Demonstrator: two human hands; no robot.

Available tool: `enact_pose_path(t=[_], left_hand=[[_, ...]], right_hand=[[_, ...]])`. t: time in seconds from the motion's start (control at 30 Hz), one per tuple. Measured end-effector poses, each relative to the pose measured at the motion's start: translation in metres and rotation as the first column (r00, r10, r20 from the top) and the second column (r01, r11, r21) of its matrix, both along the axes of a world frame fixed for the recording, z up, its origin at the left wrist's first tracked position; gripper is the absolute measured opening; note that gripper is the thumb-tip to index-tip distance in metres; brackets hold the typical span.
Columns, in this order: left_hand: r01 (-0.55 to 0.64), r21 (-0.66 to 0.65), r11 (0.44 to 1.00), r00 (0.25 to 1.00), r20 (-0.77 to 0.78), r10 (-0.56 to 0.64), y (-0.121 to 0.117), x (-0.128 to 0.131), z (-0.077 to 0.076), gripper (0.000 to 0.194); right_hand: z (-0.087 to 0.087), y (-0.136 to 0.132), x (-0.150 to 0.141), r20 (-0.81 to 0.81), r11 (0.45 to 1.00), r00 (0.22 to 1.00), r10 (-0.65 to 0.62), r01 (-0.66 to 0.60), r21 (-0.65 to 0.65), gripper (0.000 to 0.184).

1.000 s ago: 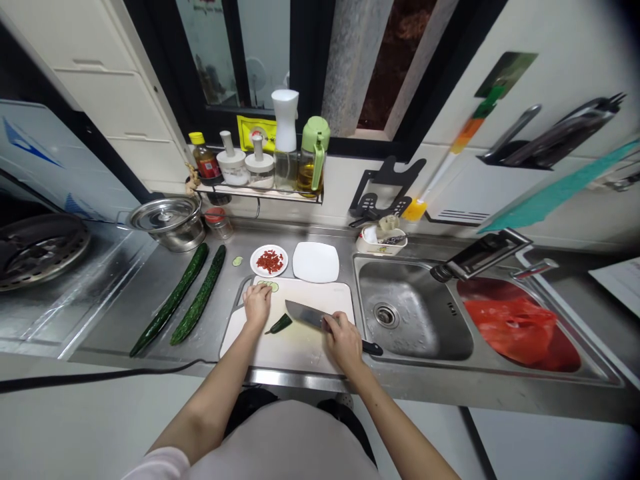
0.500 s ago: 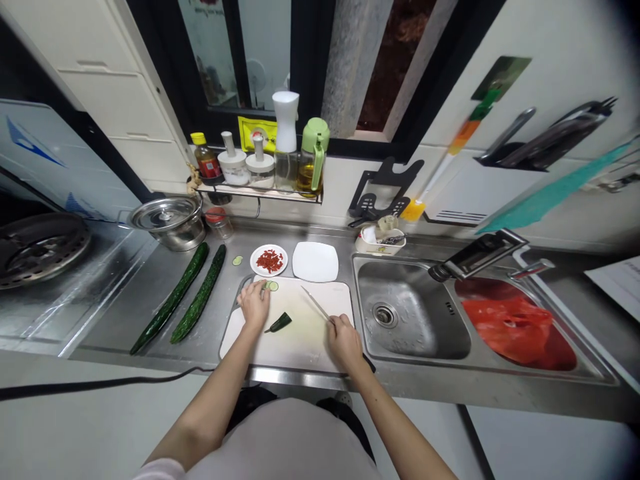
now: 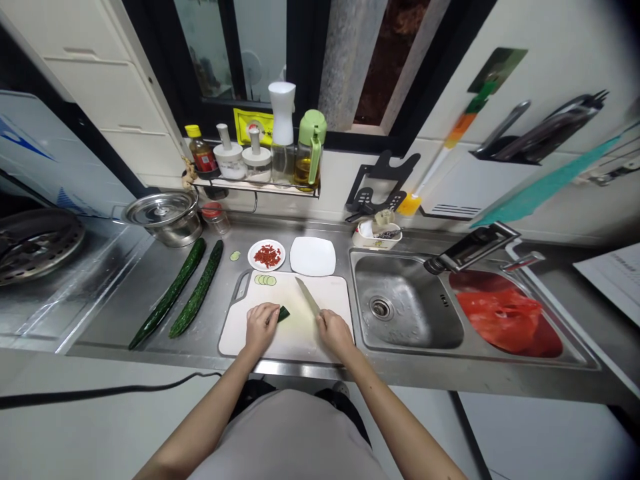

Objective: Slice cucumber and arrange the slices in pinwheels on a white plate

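Observation:
My left hand (image 3: 262, 325) is closed around a short dark green cucumber end (image 3: 283, 313) on the white cutting board (image 3: 320, 343); its cut end shows past my fingers. In my right hand (image 3: 334, 332) is a kitchen knife (image 3: 307, 295), its blade slanting up and left over the board, apart from the cucumber end. Several thin cucumber slices (image 3: 265, 280) lie in a row near the board's upper left. Beyond the board stand a plate of chopped red pieces (image 3: 267, 255) and a white square plate (image 3: 313, 256).
Two whole cucumbers (image 3: 197, 290) lie left of the board, with a lone slice (image 3: 235, 256) nearby. A lidded steel pot (image 3: 173, 223) stands behind them. On the right is the sink (image 3: 410, 307), with a red plastic bag (image 3: 500, 320) in its second basin. A seasoning shelf (image 3: 257, 185) hangs above.
My left hand has moved from the slices down and right to the cucumber end and taken hold of it. The knife stays in my right hand, its blade now turned broader to view.

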State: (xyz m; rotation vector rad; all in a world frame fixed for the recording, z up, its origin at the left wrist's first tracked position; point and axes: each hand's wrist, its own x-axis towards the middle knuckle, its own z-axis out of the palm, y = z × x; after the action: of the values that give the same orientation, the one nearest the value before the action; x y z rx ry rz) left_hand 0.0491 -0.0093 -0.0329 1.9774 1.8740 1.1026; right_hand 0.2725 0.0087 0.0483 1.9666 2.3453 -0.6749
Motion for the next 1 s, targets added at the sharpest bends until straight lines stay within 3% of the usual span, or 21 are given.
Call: enact_pose_path(t=[0.6,1.0], left_hand=[[0.096,0.053,0.994,0.993,-0.074,-0.092,-0.006,0.0,-0.012,0.026],[0.135,0.042,0.99,0.983,-0.131,-0.128,-0.006,-0.002,-0.017,0.026]], right_hand=[[0.014,-0.009,-0.024,0.087,0.98,0.988,0.125,-0.109,-0.169,0.022],[0.016,-0.014,-0.034,0.142,0.97,0.968,0.205,-0.182,-0.16,0.021]])
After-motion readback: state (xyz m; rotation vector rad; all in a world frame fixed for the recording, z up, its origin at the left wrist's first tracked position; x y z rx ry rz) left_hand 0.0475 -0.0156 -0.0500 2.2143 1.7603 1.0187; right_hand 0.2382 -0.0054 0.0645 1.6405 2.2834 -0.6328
